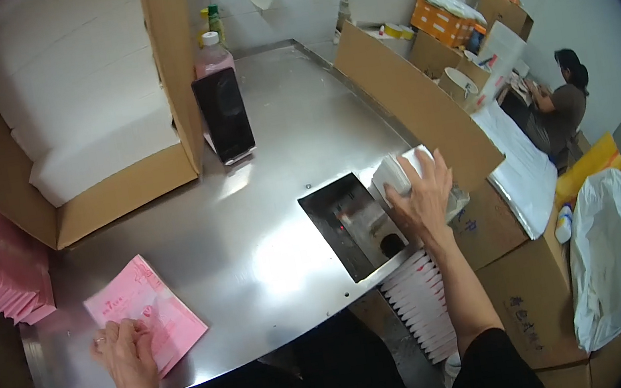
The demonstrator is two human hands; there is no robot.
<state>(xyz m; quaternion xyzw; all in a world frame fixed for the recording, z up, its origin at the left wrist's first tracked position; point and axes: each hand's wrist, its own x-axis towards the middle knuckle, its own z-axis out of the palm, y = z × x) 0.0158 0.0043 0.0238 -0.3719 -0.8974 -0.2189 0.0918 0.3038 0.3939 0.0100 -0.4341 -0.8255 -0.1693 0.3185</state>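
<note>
My left hand [127, 358] lies flat on a stack of flat pink cartons [151, 304] at the near left of the steel table [247, 204]. My right hand [423, 196] grips a white wrapped block [398, 172] at the table's right edge, just beside a rectangular opening [348, 224] cut in the tabletop. Below that edge, a row of several white and pink packs [425, 302] stands in a box.
A big cardboard box of white blocks [82, 108] fills the far left. A dark phone [224, 116] leans against a pink bottle [212, 53]. More pink cartons [4, 267] are stacked at left. Cardboard boxes [427, 106], a white bag [612, 252] and a seated person [557, 110] are at right.
</note>
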